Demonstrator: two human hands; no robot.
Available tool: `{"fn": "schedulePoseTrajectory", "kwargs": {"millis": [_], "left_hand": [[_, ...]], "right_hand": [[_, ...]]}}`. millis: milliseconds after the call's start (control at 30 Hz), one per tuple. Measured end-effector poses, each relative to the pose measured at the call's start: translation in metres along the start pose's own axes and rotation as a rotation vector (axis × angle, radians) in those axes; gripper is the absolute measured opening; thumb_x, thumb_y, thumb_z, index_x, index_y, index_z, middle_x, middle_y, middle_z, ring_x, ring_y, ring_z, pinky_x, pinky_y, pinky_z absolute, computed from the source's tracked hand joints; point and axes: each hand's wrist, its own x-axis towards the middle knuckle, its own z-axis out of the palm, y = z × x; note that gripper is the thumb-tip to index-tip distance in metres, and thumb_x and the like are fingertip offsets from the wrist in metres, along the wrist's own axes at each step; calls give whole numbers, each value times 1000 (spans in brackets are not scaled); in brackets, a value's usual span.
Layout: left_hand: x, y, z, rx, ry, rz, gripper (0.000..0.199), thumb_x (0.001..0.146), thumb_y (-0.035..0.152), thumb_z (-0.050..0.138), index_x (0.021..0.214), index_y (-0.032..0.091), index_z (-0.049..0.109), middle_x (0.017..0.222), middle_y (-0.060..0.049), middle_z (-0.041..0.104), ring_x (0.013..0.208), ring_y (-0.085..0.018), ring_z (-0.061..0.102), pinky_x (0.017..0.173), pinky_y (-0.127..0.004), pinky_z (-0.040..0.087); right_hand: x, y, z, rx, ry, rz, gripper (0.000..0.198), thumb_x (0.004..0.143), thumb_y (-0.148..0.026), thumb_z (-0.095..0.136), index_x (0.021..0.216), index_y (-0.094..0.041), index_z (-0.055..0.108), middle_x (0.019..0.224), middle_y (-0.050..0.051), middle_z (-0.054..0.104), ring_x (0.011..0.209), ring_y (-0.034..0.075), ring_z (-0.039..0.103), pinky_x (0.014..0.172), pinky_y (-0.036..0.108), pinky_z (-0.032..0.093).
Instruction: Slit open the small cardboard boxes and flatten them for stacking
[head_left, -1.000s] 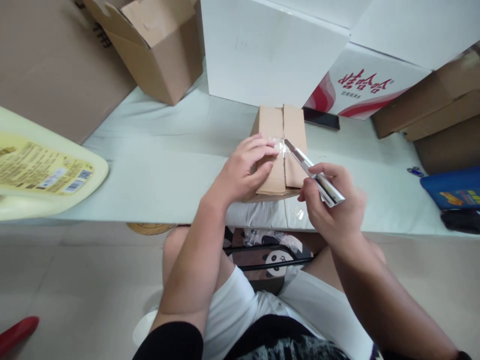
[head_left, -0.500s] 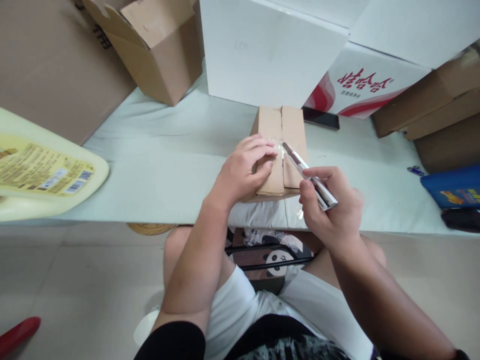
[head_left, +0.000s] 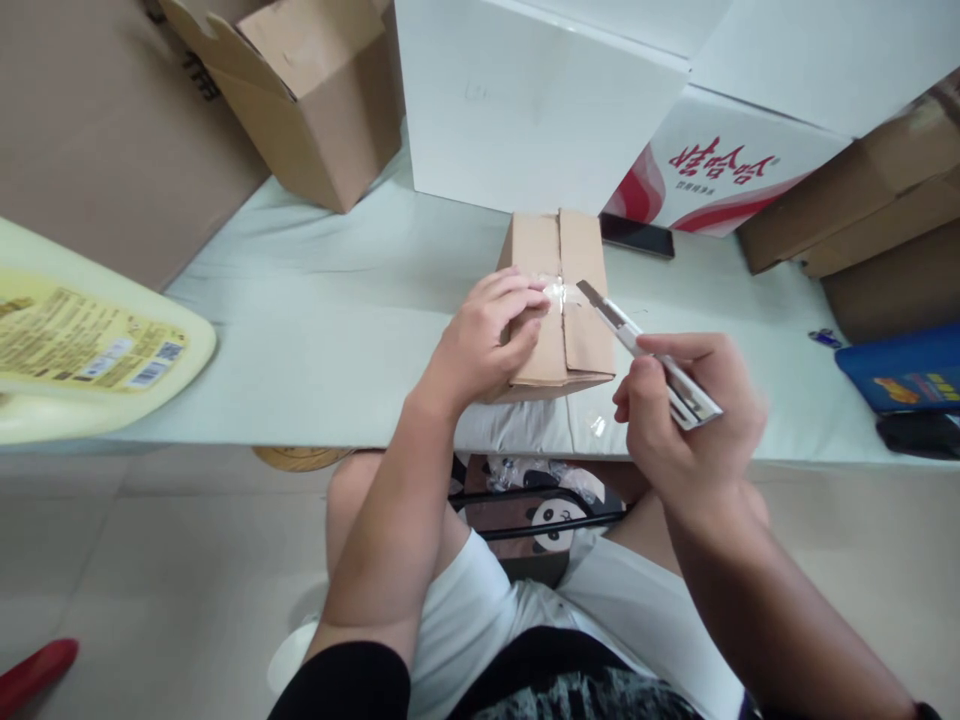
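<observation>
A small brown cardboard box (head_left: 587,340) rests on the cloth-covered table, with a seam running along its top. Clear tape (head_left: 559,292) crosses the seam. My left hand (head_left: 484,335) grips the box's left side, its fingers bent over the top and the thumb nearer to me. In my right hand (head_left: 694,410) is a utility knife (head_left: 616,318) with its blade out. The blade tip points at the right top flap, just right of the tape; whether it touches the cardboard I cannot tell.
Behind the box stand a large white carton (head_left: 540,110) and a black phone (head_left: 637,236). An open brown box (head_left: 345,130) is at back left, a yellow jug (head_left: 97,340) at left. Brown cartons (head_left: 885,200) and a blue packet (head_left: 904,368) lie right. A plastic scrap (head_left: 597,426) sits at the front edge.
My right hand has moved right and slightly toward me with the knife, drawing the blade tip away from the taped seam. My left hand stays on the box.
</observation>
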Motion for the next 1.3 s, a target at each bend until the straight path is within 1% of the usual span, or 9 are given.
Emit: {"fn": "schedulePoseTrajectory", "kwargs": {"millis": [100, 267, 500, 667, 800, 933, 1033, 1167, 1300], "left_hand": [[1, 0, 0, 12, -12, 6, 25, 98, 26, 51, 112, 22, 72, 137, -6, 71, 141, -27, 54, 126, -51, 39], [2, -3, 1, 20, -8, 14, 26, 98, 26, 52, 114, 22, 72, 138, -5, 71, 141, -26, 55, 128, -49, 38], [1, -5, 2, 3, 3, 20, 25, 98, 28, 53, 113, 22, 72, 137, -5, 71, 141, -25, 55, 130, -47, 36], [1, -3, 3, 19, 18, 3, 25, 95, 24, 54, 110, 23, 73, 135, -3, 72, 140, -25, 57, 128, -48, 38], [1, -3, 4, 11, 36, 7, 25, 92, 21, 56, 109, 20, 74, 132, -6, 74, 138, -25, 58, 127, -46, 39], [1, -4, 3, 3, 32, 7, 26, 93, 21, 55, 110, 19, 74, 132, -7, 74, 138, -25, 58, 128, -46, 38], [1, -3, 2, 5, 15, -3, 26, 94, 22, 53, 110, 20, 74, 133, -6, 73, 138, -25, 57, 128, -46, 37], [1, -3, 2, -6, 13, 1, 25, 94, 23, 53, 108, 21, 74, 133, -6, 73, 139, -26, 57, 128, -47, 38], [1, -4, 2, -11, 26, -6, 25, 93, 23, 54, 108, 20, 74, 134, -7, 72, 140, -26, 56, 128, -47, 38]], "right_hand": [[2, 6, 6, 4, -2, -11, 11, 96, -32, 60, 98, -22, 63, 59, -5, 61, 46, 11, 58, 46, 25, 44], [7, 6, 14, -6, -88, -42, 10, 97, -31, 58, 98, -22, 61, 60, -5, 63, 45, 10, 58, 47, 24, 44], [17, 3, 22, -54, -96, -127, 6, 92, -24, 56, 89, -21, 60, 56, -7, 56, 42, 7, 46, 46, 21, 36], [19, 0, 20, -41, -108, -100, 6, 91, -23, 56, 86, -21, 60, 55, -7, 56, 42, 7, 47, 47, 21, 37], [18, -6, 10, -25, -136, -57, 4, 90, -23, 56, 87, -22, 59, 53, -7, 57, 41, 9, 51, 46, 22, 40], [16, -12, 3, -43, -168, -33, 3, 90, -22, 56, 88, -23, 59, 53, -7, 58, 40, 10, 51, 46, 23, 41], [16, -12, 5, -54, -192, -7, 3, 90, -23, 56, 89, -23, 59, 53, -7, 58, 41, 10, 50, 47, 24, 40], [17, -7, 15, -14, -199, 12, 6, 90, -25, 56, 85, -22, 57, 56, -5, 59, 46, 10, 53, 51, 25, 41], [16, -6, 15, 34, -220, 72, 7, 91, -27, 56, 87, -22, 58, 54, -6, 58, 44, 9, 52, 49, 24, 41]]}}
